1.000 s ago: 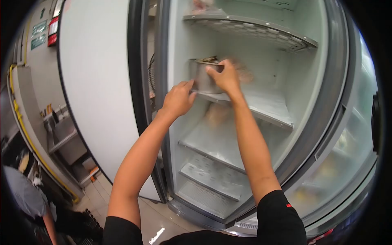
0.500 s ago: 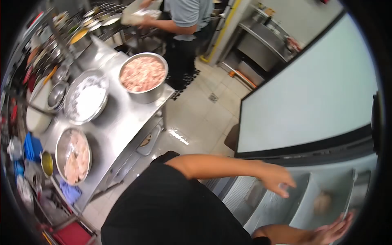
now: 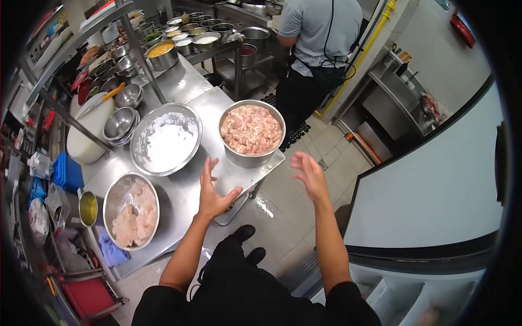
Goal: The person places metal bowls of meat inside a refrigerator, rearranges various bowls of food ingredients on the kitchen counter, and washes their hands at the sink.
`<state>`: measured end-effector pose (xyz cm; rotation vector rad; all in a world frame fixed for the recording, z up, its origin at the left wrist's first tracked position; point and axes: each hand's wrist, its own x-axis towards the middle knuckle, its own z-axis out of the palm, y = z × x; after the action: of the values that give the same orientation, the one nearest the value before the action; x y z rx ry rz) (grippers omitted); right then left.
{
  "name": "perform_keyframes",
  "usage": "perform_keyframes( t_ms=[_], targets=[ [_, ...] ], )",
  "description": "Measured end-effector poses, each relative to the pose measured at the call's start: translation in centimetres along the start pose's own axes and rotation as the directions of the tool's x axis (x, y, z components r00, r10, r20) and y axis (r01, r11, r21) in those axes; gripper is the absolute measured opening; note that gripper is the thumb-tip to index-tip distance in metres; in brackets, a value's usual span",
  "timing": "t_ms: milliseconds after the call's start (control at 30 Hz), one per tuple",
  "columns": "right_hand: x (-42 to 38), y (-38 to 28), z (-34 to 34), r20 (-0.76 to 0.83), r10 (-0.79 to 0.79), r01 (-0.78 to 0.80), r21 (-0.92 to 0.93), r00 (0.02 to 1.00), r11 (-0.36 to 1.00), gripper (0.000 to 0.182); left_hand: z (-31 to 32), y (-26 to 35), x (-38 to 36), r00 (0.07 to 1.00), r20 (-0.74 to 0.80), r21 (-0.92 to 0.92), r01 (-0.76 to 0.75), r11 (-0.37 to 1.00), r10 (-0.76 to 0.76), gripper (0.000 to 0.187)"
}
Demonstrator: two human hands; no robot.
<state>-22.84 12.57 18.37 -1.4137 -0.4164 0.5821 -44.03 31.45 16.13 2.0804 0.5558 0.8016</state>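
Observation:
My left hand [image 3: 213, 191] is raised with its fingers spread, over the front edge of the steel table [image 3: 182, 209], holding nothing. Out to the right, my right hand [image 3: 310, 176] is also open and empty, above the floor. Just beyond and between them stands a deep metal pot [image 3: 252, 133] heaped with pieces of raw meat; neither hand touches it. A wide metal bowl [image 3: 166, 139] of white powder is to the left of the pot. Nearer to me, a perforated metal bowl [image 3: 131, 212] holds pale raw fillets.
A co-worker [image 3: 321, 38] stands beyond the table, facing away. The open freezer [image 3: 391, 296] is at lower right, with its raised lid [image 3: 429, 185] above. Stacked bowls [image 3: 120, 125], a blue container [image 3: 68, 171], a purple cloth [image 3: 112, 250] and a pot of yellow liquid [image 3: 88, 208] line the left.
Both my hands have moved away from the freezer toward the table and the meat pot. The view has turned toward the table. The co-worker now has their back turned.

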Motion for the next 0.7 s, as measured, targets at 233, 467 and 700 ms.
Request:
perform_keyframes(
  t_ms=[233,467,700],
  targets=[
    [14.3,0.1,-0.4,0.075,0.133,-0.105,-0.3,0.988,0.948,0.046,3.8,-2.4,6.9,1.0,-0.019,0.055,0.002,0.998,0.0,0.127],
    [14.4,0.8,2.0,0.189,-0.04,0.112,-0.388,0.981,0.915,0.02,3.2,-1.0,9.5,1.0,0.016,-0.039,0.002,0.999,-0.002,0.126],
    [6.7,2.0,2.3,-0.119,-0.205,0.141,-0.406,0.971,0.903,0.018,2.2,-1.1,10.2,0.98,0.157,-0.189,-0.091,0.978,0.121,0.125]
  ],
)
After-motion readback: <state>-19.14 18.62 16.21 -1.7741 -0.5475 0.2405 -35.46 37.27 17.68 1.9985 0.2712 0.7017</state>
